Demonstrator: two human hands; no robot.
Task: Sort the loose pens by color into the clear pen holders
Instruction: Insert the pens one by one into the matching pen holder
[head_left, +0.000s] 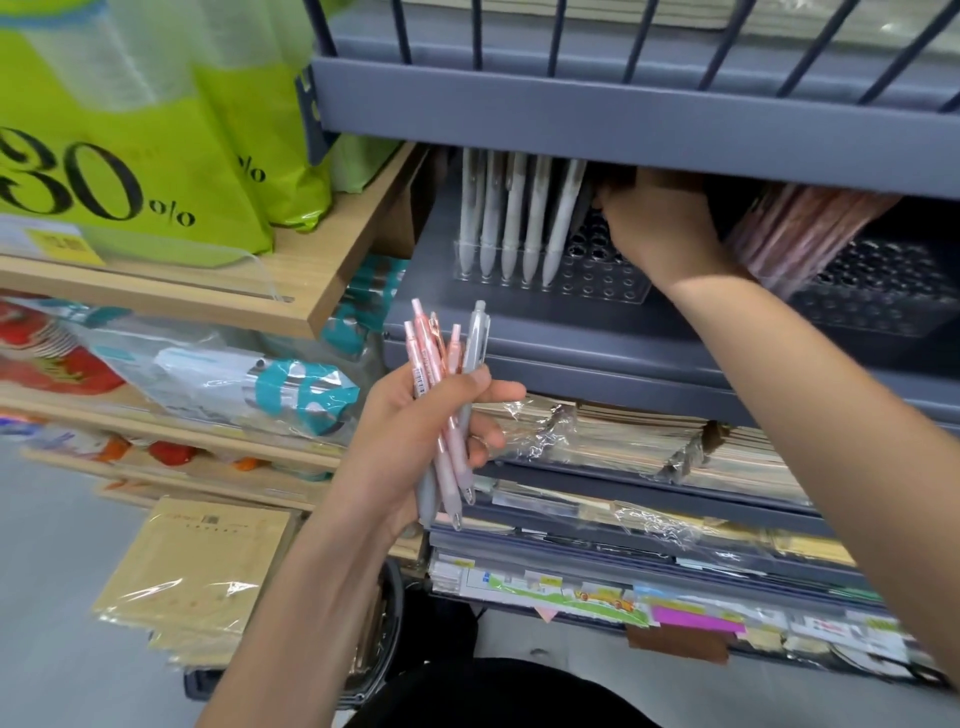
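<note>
Several pink and one grey loose pens (441, 395) stand bunched in the left hand (410, 447), its fingers curled round them. On the grey shelf (571, 332) above, the right hand (660, 228) reaches between a clear holder (602, 278) of pale pens (511, 223) and a second holder (883, 296) of pink ones; whether it grips anything cannot be told.

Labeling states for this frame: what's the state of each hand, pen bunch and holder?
left hand, grips loose pens
loose pens, bunched upright, pink plus one grey
right hand, reaching under shelf by left holder, grasp hidden
left holder, part filled, pale pens standing
right holder, part filled, pink pens leaning
</note>
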